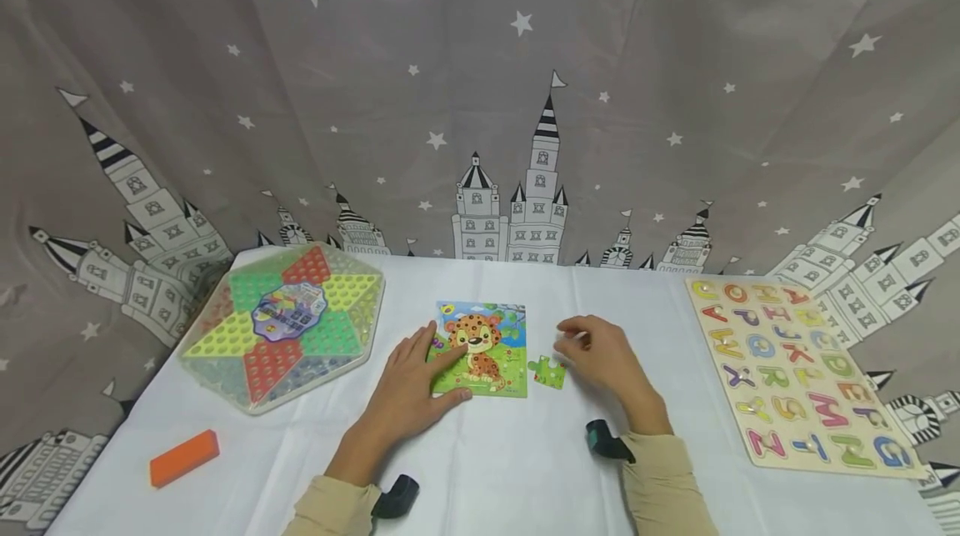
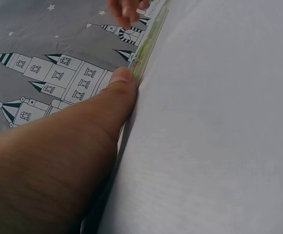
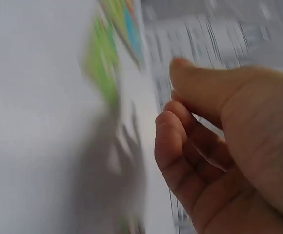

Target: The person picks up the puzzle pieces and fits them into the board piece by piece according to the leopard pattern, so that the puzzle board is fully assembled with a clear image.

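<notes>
A square jigsaw puzzle (image 1: 491,365) with a cartoon leopard on green grass lies flat on the table. My left hand (image 1: 408,382) rests at its left side, index finger reaching over the picture and thumb at the lower edge. In the left wrist view that thumb (image 2: 122,80) lies along the puzzle's thin edge. Just right of the puzzle is a loose green jigsaw piece (image 1: 547,373), blurred in the right wrist view. My right hand (image 1: 600,357) hovers beside this piece, fingers loosely bent. In the right wrist view nothing lies between its thumb and fingertips (image 3: 167,129).
A hexagonal Chinese checkers board (image 1: 348,365) lies at the left, with an orange block (image 1: 184,458) in front of it. On the right is a wooden alphabet board (image 1: 757,386) with coloured letters. A grey castle-print curtain (image 1: 480,44) hangs behind the white table (image 1: 517,469).
</notes>
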Motion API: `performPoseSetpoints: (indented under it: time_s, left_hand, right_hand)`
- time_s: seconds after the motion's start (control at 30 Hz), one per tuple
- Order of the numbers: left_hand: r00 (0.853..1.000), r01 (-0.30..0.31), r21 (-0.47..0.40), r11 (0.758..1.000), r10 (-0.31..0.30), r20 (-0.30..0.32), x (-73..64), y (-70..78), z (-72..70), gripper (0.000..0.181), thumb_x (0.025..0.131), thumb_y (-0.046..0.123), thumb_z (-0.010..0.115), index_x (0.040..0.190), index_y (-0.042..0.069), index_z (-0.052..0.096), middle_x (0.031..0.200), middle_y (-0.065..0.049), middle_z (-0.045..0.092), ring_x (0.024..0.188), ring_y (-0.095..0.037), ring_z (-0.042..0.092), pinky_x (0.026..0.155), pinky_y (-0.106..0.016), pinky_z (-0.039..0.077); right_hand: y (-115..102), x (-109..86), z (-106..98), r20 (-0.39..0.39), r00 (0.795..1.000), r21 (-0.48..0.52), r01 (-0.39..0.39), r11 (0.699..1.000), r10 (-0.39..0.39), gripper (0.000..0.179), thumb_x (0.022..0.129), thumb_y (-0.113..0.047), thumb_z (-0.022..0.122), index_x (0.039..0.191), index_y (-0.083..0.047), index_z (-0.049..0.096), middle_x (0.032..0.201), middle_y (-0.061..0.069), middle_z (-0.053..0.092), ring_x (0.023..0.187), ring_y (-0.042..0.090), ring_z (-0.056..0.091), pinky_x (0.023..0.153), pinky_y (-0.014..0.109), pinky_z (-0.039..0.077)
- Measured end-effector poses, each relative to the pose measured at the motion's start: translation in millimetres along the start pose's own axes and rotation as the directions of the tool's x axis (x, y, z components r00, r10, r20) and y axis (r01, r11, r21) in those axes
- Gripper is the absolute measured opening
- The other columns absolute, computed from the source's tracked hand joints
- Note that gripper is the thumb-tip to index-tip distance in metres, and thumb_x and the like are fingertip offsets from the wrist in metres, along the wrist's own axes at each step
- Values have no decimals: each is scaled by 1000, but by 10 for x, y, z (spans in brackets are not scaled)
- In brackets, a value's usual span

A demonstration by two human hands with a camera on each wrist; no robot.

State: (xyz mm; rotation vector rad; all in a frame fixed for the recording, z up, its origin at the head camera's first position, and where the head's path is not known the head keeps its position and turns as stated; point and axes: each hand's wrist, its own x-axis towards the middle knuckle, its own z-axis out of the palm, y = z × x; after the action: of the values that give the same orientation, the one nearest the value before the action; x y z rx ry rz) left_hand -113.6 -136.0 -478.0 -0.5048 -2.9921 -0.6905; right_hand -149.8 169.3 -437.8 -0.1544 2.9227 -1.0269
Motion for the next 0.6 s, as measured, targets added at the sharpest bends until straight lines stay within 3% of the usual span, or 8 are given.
performPoseSetpoints:
  time_s: [0.13, 0.27, 0.33, 0.5, 0.6]
  left_hand:
    - [1000, -4, 6, 1000, 4, -17, -10, 5, 4, 67, 87, 62, 69, 145, 30, 59, 166, -23, 29, 153, -44, 29, 125, -61, 23]
    - [1000, 7, 5, 1000, -7, -20, -12, -2, 4, 67, 87, 62, 70, 145, 29, 59, 166, -21, 29, 154, -42, 29, 126, -61, 23]
    - [1000, 9, 4, 1000, -9, -18, -9, -9, 9, 68, 87, 62, 69, 145, 29, 59, 167, -21, 28, 154, -42, 28, 126, -61, 23]
    - [1000, 9, 1, 1000, -9, -7, 0, -5, 14, 69, 88, 64, 67, 147, 31, 57, 168, -20, 26, 155, -42, 26, 127, -60, 21]
    - [1000, 2, 0, 1000, -2, -16, -1, 5, 14, 68, 87, 62, 68, 146, 29, 58, 167, -21, 28, 154, -43, 28, 126, -61, 22]
  right_hand:
    - [384, -67, -292, 48, 994, -12, -100, 995, 100, 51, 86, -30, 84, 131, -12, 68, 114, 7, 68, 99, 21, 62, 82, 34, 51]
    - [574, -152, -438, 127, 980, -43, -147, 988, 152, 73, 75, -37, 91, 135, -8, 63, 117, 12, 65, 103, 25, 58, 87, 40, 50]
    - [597, -174, -459, 138, 978, -79, -150, 986, 159, 73, 72, -38, 93, 130, -5, 64, 114, 13, 63, 101, 26, 56, 86, 40, 50]
    - [543, -206, -463, 125, 970, -149, -188, 971, 207, 52, 72, -32, 93, 109, -5, 67, 100, 11, 57, 91, 25, 52, 77, 37, 45]
    - [506, -229, -483, 114, 962, -182, -226, 957, 249, 54, 73, -30, 93, 111, -2, 66, 102, 13, 60, 92, 27, 54, 81, 41, 49]
